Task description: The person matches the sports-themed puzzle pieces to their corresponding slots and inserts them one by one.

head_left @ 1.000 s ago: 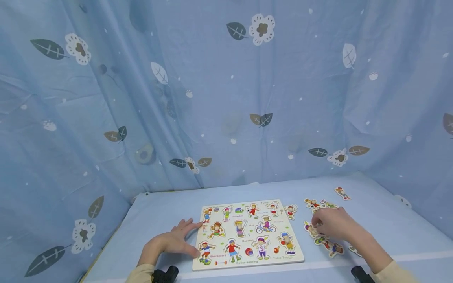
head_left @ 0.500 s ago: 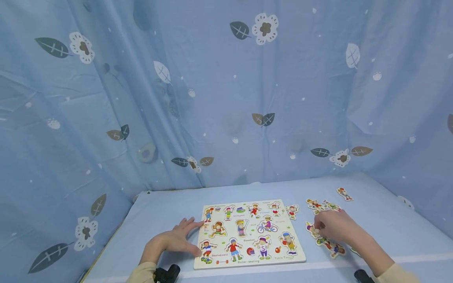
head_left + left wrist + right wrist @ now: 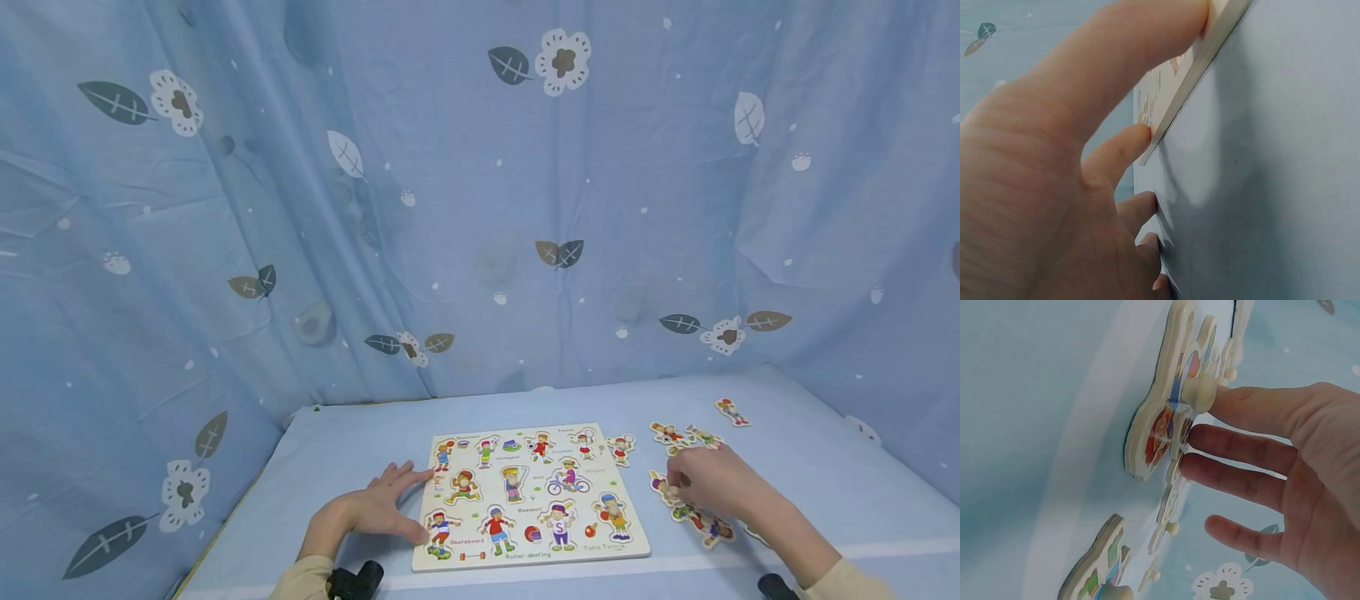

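Note:
A pale wooden puzzle board (image 3: 525, 560) with printed figures of children at sports lies flat on the blue cloth. Along its left edge is my left hand (image 3: 375, 504), fingers spread; in the left wrist view its thumb (image 3: 1166, 31) and index finger touch the board's side. My right hand (image 3: 708, 475) is over a cluster of puzzle pieces (image 3: 710, 531) right of the board. In the right wrist view its thumb (image 3: 1241, 406) meets a round wooden knob (image 3: 1199, 394) on one piece, and two fairly straight fingers reach beside it. Whether another finger pinches that knob is hidden.
One puzzle piece (image 3: 620, 449) lies against the board's right edge. Another, single piece (image 3: 732, 412) lies farther back on the right. A blue curtain (image 3: 450, 208) with leaf and flower prints hangs behind the cloth-covered table (image 3: 337, 433).
The head view has shifted slightly, so everything sits a little farther right in the frame. Both hands keep their places at the board and over the pieces.

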Action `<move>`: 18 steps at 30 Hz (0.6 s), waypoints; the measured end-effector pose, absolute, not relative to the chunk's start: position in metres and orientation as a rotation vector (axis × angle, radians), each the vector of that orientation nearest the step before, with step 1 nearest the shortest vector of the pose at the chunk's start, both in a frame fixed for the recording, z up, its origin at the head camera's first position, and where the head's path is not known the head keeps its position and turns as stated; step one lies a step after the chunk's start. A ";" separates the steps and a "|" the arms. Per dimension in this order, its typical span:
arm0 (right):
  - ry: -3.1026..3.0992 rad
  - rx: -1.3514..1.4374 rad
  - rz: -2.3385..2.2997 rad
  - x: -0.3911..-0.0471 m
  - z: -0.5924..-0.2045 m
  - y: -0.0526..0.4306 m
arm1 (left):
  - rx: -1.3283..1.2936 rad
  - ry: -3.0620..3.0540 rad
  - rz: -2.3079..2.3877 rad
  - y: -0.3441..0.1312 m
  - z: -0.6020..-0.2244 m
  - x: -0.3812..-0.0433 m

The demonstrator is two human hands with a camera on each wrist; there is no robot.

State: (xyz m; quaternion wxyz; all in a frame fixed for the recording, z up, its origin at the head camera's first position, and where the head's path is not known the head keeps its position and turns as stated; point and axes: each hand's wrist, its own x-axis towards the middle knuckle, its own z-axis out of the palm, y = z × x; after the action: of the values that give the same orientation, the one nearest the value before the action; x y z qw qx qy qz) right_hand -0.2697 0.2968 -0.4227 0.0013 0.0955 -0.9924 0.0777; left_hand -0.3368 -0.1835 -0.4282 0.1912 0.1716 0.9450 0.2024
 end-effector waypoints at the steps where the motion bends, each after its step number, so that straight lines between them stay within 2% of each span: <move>1: -3.119 0.299 0.242 -0.270 -0.423 0.297 | 0.479 2.654 0.567 -0.183 -0.428 -0.337; 18: -3.093 0.329 0.290 -0.269 -0.418 0.296 | 0.500 2.653 0.565 -0.184 -0.430 -0.338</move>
State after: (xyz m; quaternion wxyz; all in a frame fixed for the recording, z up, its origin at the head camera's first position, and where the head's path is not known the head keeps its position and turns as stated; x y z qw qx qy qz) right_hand -0.2692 0.2960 -0.4182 0.0087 0.1055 -0.9901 0.0927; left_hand -0.3384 -0.1844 -0.4303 0.1907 0.1778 0.9443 0.2009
